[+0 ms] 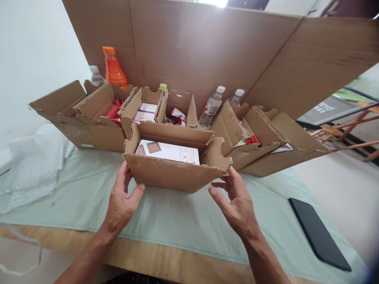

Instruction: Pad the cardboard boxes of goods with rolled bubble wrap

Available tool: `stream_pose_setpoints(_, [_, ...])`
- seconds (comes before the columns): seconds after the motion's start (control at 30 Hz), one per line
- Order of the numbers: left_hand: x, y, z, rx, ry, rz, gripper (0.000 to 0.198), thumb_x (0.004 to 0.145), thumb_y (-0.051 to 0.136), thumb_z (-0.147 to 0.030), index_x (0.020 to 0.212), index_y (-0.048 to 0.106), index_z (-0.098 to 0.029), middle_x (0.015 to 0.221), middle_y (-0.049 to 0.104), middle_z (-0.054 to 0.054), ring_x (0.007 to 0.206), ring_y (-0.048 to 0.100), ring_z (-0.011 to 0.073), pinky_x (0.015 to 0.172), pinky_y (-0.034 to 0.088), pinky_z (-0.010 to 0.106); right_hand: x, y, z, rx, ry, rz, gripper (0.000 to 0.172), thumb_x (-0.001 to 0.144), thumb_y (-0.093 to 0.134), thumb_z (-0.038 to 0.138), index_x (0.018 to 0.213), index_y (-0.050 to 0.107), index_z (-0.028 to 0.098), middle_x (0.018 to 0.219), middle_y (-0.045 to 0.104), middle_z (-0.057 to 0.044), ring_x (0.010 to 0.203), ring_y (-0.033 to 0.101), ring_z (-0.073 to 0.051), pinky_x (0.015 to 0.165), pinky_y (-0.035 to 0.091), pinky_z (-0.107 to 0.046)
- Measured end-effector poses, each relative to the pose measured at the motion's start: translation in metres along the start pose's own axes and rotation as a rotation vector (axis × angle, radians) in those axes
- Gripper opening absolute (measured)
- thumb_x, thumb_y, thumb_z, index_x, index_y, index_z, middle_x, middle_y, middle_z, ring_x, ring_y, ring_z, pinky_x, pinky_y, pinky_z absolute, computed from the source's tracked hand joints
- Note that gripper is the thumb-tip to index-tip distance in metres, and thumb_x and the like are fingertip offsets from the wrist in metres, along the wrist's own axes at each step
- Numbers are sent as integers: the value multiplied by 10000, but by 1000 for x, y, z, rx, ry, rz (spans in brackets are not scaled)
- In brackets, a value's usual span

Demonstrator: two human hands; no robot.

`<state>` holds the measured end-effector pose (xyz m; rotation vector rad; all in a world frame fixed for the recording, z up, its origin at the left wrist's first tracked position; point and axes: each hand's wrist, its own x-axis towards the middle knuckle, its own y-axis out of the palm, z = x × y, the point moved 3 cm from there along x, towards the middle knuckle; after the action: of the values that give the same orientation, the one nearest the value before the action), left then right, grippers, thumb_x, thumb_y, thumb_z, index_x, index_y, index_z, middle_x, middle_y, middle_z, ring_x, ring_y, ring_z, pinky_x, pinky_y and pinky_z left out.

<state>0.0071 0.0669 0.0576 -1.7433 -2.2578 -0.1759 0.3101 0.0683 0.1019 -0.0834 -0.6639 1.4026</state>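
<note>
An open-topped cardboard box with notched ends stands in front of me on the green cloth. Inside lies a white carton with brown squares printed on it. My left hand is at the box's left end, fingers curled around its side and thumb by the lower front corner. At the opposite end, my right hand has its fingers behind the side, with the thumb held apart from the front. Some fingertips of both hands are hidden by the cardboard.
More cardboard bins stand behind, holding red packets, purple-edged boxes and snack bags. An orange bottle and a clear bottle stand near a tall cardboard panel. Bubble wrap lies left, a black phone right.
</note>
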Motion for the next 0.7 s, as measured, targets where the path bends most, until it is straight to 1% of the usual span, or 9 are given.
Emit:
stream_pose_setpoints(0.1, [-9, -6, 0, 52, -10, -3, 729, 908, 664, -235, 1573, 371, -290, 1600, 455, 113, 1440, 486, 302, 1202, 399, 498, -22, -14, -1, -100, 77, -61, 396, 964, 636, 409, 1322, 626, 240, 1169, 761, -106, 1028, 743, -231, 838, 634, -371])
stream_pose_setpoints(0.17, [-18, -9, 0, 87, -26, -12, 725, 915, 661, -256, 1576, 365, -284, 1603, 452, 121, 1444, 481, 310, 1192, 405, 515, -36, -16, 3, -159, 116, -5, 271, 964, 626, 407, 1142, 714, 222, 998, 801, -82, 896, 773, -218, 800, 641, -339])
stream_pose_setpoints(0.27, [-34, -14, -4, 160, -69, -14, 699, 921, 645, -270, 1567, 377, -271, 1587, 476, 135, 1414, 514, 319, 1167, 424, 539, -52, -2, 16, -171, 89, 143, 229, 953, 630, 401, 1016, 759, 223, 907, 812, -56, 791, 782, -202, 684, 644, -265])
stream_pose_setpoints(0.37, [-40, -30, -10, 290, -39, -6, 617, 901, 638, -257, 1498, 483, -256, 1549, 522, 129, 1365, 560, 321, 1098, 494, 512, -61, 21, 27, -150, -4, 268, 203, 952, 639, 386, 1001, 778, 246, 896, 814, -27, 784, 786, -188, 679, 644, -229])
stream_pose_setpoints(0.47, [-33, -72, -14, 527, 50, -66, 441, 890, 606, -260, 1331, 638, -254, 1489, 583, 108, 1360, 558, 320, 904, 598, 415, -68, 41, 26, -132, -47, 364, 190, 958, 645, 377, 1021, 783, 262, 935, 818, -21, 827, 793, -189, 725, 647, -218])
stream_pose_setpoints(0.53, [-26, -114, -12, 696, 50, -162, 347, 895, 577, -295, 1219, 694, -251, 1403, 640, 108, 1307, 586, 323, 757, 609, 370, -71, 49, 20, -129, -39, 414, 201, 967, 639, 383, 1037, 785, 265, 956, 820, -25, 850, 797, -198, 752, 651, -224])
stream_pose_setpoints(0.57, [-22, -138, -11, 762, 37, -221, 325, 893, 570, -317, 1178, 706, -244, 1343, 666, 114, 1267, 602, 327, 731, 605, 373, -72, 52, 17, -131, -33, 434, 212, 969, 636, 394, 1043, 787, 265, 963, 821, -29, 856, 799, -205, 768, 654, -233])
stream_pose_setpoints(0.63, [-16, -182, -7, 844, 11, -330, 312, 873, 575, -346, 1126, 715, -229, 1242, 687, 128, 1221, 602, 348, 828, 591, 451, -73, 57, 9, -139, -24, 461, 243, 967, 632, 427, 1045, 793, 263, 980, 822, -36, 857, 802, -220, 798, 657, -253])
stream_pose_setpoints(0.7, [-9, -219, -4, 897, -15, -415, 317, 849, 584, -355, 1098, 714, -209, 1194, 682, 144, 1205, 589, 375, 976, 527, 549, -74, 61, 2, -153, -14, 468, 275, 956, 635, 467, 1035, 801, 262, 987, 823, -39, 842, 805, -228, 793, 657, -254])
